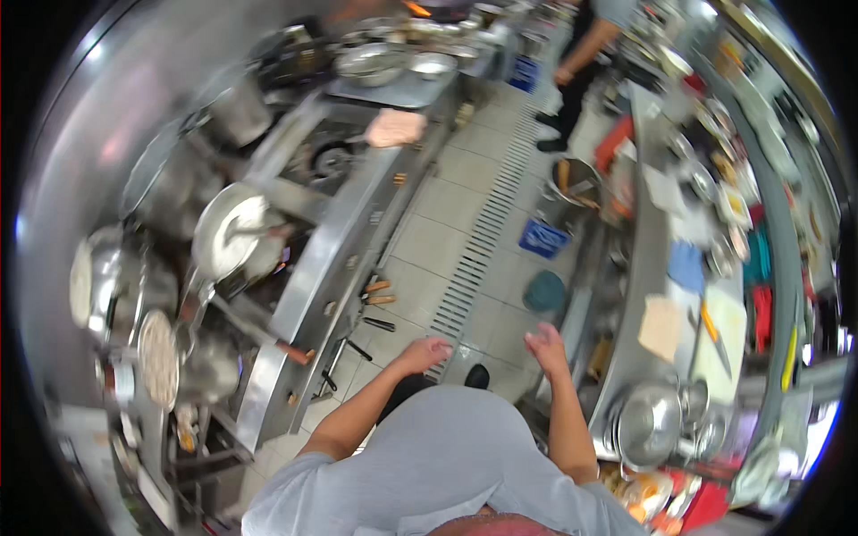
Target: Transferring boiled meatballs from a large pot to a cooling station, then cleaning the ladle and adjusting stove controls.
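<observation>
Both my hands hang over the tiled aisle and hold nothing. My left hand [425,354], fingers loosely curled and apart, is to the right of the stove front, near several wooden and black handles. My right hand [546,347] is raised a little with its fingers spread, between a teal bucket [544,291] and the edge of the steel worktop [620,342]. On the stove side, a pan of white liquid [228,231] stands with a utensil in it. A knife with an orange handle [714,328] lies on a pale cutting board [727,362].
A slotted floor drain [493,218] runs along the aisle. Another person [583,74] stands farther up it. A metal pot [573,181] and a blue crate [544,238] are at the right side. A brown-handled utensil [293,352] juts over the stove's edge.
</observation>
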`<state>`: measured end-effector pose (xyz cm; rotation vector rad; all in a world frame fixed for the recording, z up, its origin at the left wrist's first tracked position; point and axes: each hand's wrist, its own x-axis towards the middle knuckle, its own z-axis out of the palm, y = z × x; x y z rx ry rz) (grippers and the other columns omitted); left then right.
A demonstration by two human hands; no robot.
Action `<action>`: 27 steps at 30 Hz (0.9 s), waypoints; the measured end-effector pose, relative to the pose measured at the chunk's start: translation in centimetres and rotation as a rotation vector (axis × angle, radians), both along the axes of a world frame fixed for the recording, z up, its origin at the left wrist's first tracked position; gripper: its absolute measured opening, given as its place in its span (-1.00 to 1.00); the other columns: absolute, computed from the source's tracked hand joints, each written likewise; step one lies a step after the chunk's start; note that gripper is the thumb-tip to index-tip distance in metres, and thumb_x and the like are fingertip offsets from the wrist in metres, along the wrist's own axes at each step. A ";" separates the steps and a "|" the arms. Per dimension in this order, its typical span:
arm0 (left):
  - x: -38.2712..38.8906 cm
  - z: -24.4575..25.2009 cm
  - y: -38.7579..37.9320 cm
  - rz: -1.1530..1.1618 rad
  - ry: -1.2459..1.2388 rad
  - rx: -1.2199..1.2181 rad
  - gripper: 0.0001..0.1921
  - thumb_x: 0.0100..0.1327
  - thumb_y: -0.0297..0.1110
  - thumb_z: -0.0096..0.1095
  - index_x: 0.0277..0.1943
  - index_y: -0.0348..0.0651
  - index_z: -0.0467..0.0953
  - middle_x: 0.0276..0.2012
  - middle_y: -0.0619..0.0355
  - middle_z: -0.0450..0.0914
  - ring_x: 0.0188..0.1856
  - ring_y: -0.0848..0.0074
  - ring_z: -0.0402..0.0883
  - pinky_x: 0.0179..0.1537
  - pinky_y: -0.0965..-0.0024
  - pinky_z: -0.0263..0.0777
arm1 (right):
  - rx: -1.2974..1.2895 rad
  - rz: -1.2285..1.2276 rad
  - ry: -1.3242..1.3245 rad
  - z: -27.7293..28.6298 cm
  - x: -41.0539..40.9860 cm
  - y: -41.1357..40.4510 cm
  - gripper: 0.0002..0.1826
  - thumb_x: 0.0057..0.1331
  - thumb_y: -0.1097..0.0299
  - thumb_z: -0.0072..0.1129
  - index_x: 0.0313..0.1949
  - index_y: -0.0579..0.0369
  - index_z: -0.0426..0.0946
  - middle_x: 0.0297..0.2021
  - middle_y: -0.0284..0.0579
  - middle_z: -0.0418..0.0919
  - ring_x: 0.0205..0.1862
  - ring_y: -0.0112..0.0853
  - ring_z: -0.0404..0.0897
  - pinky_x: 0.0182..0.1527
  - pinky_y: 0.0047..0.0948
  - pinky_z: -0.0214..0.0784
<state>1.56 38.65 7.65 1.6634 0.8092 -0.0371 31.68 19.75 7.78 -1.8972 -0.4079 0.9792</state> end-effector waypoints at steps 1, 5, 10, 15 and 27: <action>2.3 0.3 0.3 -0.058 -0.071 0.041 -0.55 0.33 -0.05 0.21 0.08 -0.26 0.53 -0.25 0.05 0.67 -0.27 0.51 0.64 -0.27 0.45 0.51 | 0.015 0.002 -0.094 1.3 0.8 0.6 -0.46 0.23 0.15 0.33 0.08 0.25 0.45 -0.14 -0.05 0.63 -0.18 -0.34 0.64 -0.08 -0.35 0.48; 7.0 4.5 2.7 0.021 0.007 -0.218 -0.58 0.37 -0.12 0.18 0.16 -0.19 0.47 -0.14 0.14 0.65 -0.24 0.55 0.63 -0.27 0.49 0.48 | 0.084 -0.001 -0.420 6.7 2.8 4.1 -0.60 0.24 0.03 0.26 -0.35 0.18 0.53 -0.29 0.05 0.54 -0.19 -0.09 0.55 -0.13 -0.18 0.39; 13.9 2.7 7.7 -0.129 0.009 -0.313 -0.60 0.43 -0.11 0.08 0.19 -0.17 0.44 -0.10 0.12 0.62 -0.18 0.53 0.62 -0.23 0.49 0.46 | -0.055 -0.182 -0.447 12.2 5.6 3.4 -0.58 0.24 0.02 0.25 -0.45 0.17 0.48 -0.47 0.07 0.57 -0.37 -0.04 0.58 -0.26 -0.15 0.40; 21.2 3.0 11.2 -0.303 0.009 -0.268 -0.58 0.44 -0.08 0.06 0.19 -0.16 0.43 -0.09 0.12 0.62 -0.20 0.54 0.61 -0.24 0.50 0.45 | 0.008 -0.295 -0.679 16.5 8.2 -1.2 -0.58 0.25 0.07 0.26 -0.52 0.21 0.48 -0.37 0.13 0.60 -0.13 -0.11 0.60 -0.12 -0.25 0.43; 28.9 8.3 13.0 -0.329 -0.133 -0.171 -0.54 0.45 -0.07 0.05 0.24 -0.21 0.39 -0.07 0.13 0.61 -0.19 0.56 0.61 -0.23 0.49 0.44 | -0.322 -0.435 -0.503 13.4 24.1 -11.3 -0.47 0.22 -0.05 0.23 -0.07 0.18 0.61 -0.20 -0.04 0.66 -0.19 -0.18 0.63 -0.07 -0.30 0.48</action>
